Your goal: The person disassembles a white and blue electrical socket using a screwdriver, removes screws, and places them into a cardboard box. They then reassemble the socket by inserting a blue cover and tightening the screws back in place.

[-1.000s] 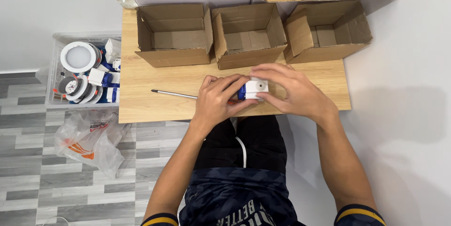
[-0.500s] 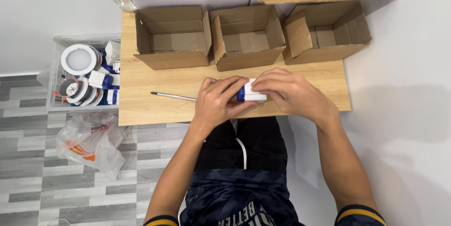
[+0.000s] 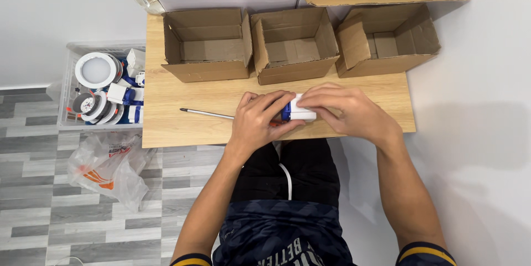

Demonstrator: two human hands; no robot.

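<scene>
1. Right now, a small white box-shaped part with a blue end (image 3: pixel 298 112) sits between both hands, just above the near edge of the wooden desk (image 3: pixel 182 128), in front of the middle cardboard box (image 3: pixel 293 45).
2. Its long axis runs left to right across the desk; the blue end points toward the person's left, the white end toward the right.
3. The left hand (image 3: pixel 260 119) curls over the blue end, its fingers (image 3: pixel 276 100) bent and close together across the top, with the thumb tucked below, so the part is pinched at that end.
4. The right hand (image 3: pixel 348 114) covers the white end, its fingers (image 3: pixel 318 93) laid together along the top and far side; whether the thumb grips underneath cannot be told.
5. A screwdriver (image 3: pixel 207 113) lies on the desk with its thin shaft pointing left and its handle hidden under the left hand.
6. Two more open cardboard boxes flank the middle one: the left box (image 3: pixel 207 45) and the right box (image 3: pixel 387 42).
7. On the floor to the left stand a clear bin of round white lamps (image 3: pixel 102 86) and a crumpled plastic bag (image 3: pixel 108 166).
</scene>
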